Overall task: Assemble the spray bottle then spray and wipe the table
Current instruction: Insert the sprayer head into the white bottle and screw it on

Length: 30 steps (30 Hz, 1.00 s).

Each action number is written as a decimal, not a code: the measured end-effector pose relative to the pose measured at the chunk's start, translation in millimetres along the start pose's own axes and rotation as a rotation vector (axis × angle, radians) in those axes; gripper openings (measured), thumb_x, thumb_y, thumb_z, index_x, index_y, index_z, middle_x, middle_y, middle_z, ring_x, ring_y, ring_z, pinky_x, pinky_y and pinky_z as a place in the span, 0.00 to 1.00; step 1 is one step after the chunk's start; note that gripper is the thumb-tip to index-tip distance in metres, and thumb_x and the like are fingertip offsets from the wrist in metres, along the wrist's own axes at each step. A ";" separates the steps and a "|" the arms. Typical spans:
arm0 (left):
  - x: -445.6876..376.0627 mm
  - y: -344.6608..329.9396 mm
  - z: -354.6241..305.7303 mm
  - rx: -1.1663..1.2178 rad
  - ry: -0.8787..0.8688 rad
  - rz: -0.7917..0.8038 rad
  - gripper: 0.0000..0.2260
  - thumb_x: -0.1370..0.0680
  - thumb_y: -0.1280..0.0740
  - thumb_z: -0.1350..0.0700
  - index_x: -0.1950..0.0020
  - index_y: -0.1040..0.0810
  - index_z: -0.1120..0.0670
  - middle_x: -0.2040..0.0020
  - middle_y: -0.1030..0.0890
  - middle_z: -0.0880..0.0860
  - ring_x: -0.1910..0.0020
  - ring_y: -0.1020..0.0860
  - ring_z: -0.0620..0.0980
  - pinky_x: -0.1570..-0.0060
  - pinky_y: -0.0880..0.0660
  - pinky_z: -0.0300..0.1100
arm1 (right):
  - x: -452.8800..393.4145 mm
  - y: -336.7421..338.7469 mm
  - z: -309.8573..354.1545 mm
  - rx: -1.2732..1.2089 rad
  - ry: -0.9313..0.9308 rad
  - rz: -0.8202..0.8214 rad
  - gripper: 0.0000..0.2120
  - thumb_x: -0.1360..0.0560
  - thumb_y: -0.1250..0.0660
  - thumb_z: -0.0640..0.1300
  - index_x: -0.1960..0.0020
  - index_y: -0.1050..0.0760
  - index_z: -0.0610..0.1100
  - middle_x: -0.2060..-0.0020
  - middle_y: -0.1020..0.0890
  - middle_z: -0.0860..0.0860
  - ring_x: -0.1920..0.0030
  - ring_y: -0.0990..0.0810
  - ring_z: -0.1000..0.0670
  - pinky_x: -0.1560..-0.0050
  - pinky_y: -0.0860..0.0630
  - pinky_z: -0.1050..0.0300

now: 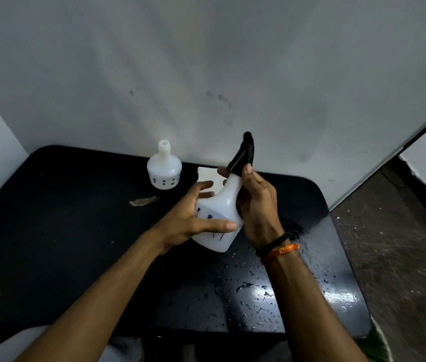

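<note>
White plastic, the bottle [219, 215] is held tilted above the middle of the black worktop [76, 244], its black sprayer [243, 155] pointing up and away toward the far wall. The left hand [193, 218] cups the bottle's body from the left, its fingers and thumb laid straight along the sides. The right hand [256, 202] wraps round the neck, fingertips at the sprayer's base; whether the sprayer is fully seated I cannot tell. Black and orange threads [279, 248] circle the right wrist. A second bottle [164, 168] without a top stands at the far edge, left of the hands. Just behind the hands lies a white cloth [208, 176]. Water drops [253, 296] bead the near right worktop.
</note>
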<state>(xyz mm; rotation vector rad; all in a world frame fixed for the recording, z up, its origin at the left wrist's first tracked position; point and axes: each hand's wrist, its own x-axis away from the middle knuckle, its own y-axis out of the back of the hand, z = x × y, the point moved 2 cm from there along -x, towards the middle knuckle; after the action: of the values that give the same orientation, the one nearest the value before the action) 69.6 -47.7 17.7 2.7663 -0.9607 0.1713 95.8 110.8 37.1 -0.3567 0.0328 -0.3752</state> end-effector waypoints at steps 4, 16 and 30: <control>-3.0 1.0 -4.2 -0.213 -0.040 -0.210 0.56 0.51 0.21 0.29 0.27 0.36 0.44 0.39 0.26 0.47 0.41 0.24 0.44 0.40 0.23 0.46 | -1.2 -1.1 -4.3 -0.009 0.012 -0.076 0.13 0.17 0.38 0.49 0.47 0.18 0.41 0.43 0.16 0.37 0.45 0.18 0.38 0.39 0.24 0.37; -5.1 1.4 -3.9 -0.085 -0.072 -0.233 0.45 0.48 0.19 0.35 0.34 0.30 0.42 0.45 0.19 0.45 0.47 0.19 0.42 0.46 0.19 0.46 | -3.7 4.8 1.1 -0.075 0.017 -0.078 0.14 0.16 0.41 0.44 0.45 0.17 0.43 0.47 0.15 0.43 0.47 0.18 0.45 0.41 0.23 0.45; -8.2 6.8 -0.3 -0.124 -0.086 -0.213 0.45 0.48 0.18 0.33 0.35 0.29 0.41 0.44 0.19 0.43 0.45 0.19 0.42 0.43 0.19 0.49 | -2.2 10.3 8.2 -0.063 -0.013 -0.063 0.06 0.24 0.30 0.40 0.49 0.15 0.44 0.50 0.17 0.44 0.47 0.22 0.43 0.44 0.29 0.44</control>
<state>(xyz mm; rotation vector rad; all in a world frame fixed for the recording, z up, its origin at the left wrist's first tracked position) 58.9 -47.9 17.6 2.7547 -0.6639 -0.0393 98.1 123.3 41.1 -0.4229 0.0205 -0.4346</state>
